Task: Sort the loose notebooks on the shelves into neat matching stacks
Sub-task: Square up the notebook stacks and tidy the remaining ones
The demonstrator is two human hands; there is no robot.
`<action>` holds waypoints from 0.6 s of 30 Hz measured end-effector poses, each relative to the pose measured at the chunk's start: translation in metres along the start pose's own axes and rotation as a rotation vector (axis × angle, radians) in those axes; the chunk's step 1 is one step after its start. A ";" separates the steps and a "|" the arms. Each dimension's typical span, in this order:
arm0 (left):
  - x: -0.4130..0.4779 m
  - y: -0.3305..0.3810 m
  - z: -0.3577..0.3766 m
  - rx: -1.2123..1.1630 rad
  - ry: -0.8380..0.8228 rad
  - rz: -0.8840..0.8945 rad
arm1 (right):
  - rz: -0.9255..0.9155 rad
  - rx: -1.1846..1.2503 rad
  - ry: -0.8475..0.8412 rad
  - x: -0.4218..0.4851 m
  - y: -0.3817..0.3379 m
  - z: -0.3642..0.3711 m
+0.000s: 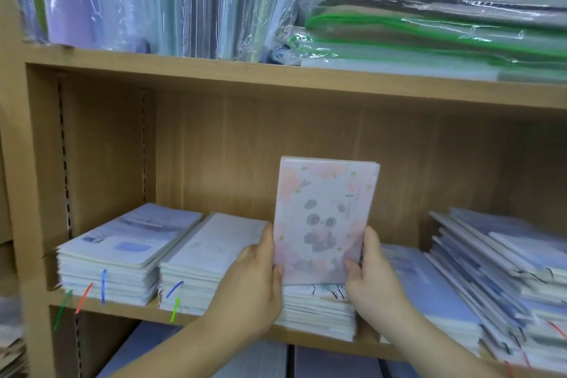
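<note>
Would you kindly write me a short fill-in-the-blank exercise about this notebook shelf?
The pink floral notebook shows a cartoon ____ on its cover. The left hand and right hand hold it ____, not flat. Left of it, ____ neat pale-blue notebook stacks sit side by side on the tan wooden shelf.
Missing words: panda; upright; two.

Tan wooden shelving unit point(276, 83), pegged side panel point(101, 156)
</note>
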State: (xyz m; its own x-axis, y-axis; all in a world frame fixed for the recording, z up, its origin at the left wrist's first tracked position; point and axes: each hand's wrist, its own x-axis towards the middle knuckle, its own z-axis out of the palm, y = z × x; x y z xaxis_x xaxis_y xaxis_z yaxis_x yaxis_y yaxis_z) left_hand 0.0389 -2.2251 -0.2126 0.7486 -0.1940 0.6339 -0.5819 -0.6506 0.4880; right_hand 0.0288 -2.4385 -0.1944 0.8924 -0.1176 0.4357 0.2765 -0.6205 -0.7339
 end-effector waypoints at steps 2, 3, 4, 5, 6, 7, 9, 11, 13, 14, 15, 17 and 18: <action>0.001 -0.002 -0.002 0.018 -0.030 0.001 | 0.012 -0.016 -0.047 0.002 0.001 -0.001; 0.003 -0.002 -0.003 0.031 -0.046 -0.006 | 0.022 -0.021 -0.060 0.003 0.001 -0.002; 0.004 -0.003 -0.004 0.047 -0.063 -0.019 | 0.031 -0.025 -0.071 0.003 0.002 -0.003; 0.004 -0.003 -0.003 0.068 -0.079 -0.029 | 0.036 -0.024 -0.080 0.004 0.002 -0.003; 0.003 -0.002 -0.003 0.090 -0.085 -0.032 | 0.037 -0.022 -0.086 0.004 0.003 -0.004; 0.001 -0.001 -0.003 0.105 -0.085 -0.034 | 0.037 -0.016 -0.087 0.004 0.002 -0.004; -0.001 0.003 -0.005 0.101 -0.083 -0.037 | 0.041 0.002 -0.072 0.002 0.001 -0.003; 0.000 0.010 -0.009 0.070 -0.097 -0.059 | 0.035 0.067 -0.042 0.002 0.000 -0.005; 0.005 0.017 -0.015 0.020 -0.114 -0.097 | 0.041 0.129 -0.030 0.002 -0.004 -0.012; 0.007 0.020 -0.018 -0.002 -0.118 -0.101 | 0.046 0.149 -0.032 0.003 -0.007 -0.019; 0.008 0.025 -0.021 -0.018 -0.120 -0.102 | 0.043 0.169 -0.040 0.003 -0.011 -0.026; 0.011 0.033 -0.023 -0.043 -0.117 -0.096 | 0.032 0.193 -0.055 0.000 -0.017 -0.041; 0.013 0.038 -0.025 -0.062 -0.119 -0.087 | 0.032 0.194 -0.056 -0.001 -0.019 -0.047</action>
State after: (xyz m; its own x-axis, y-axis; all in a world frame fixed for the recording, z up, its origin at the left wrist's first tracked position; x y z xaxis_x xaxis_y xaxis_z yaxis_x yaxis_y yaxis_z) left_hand 0.0187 -2.2341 -0.1714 0.8270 -0.2268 0.5144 -0.5293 -0.6225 0.5765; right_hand 0.0060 -2.4629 -0.1569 0.9189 -0.0881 0.3846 0.3064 -0.4550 -0.8361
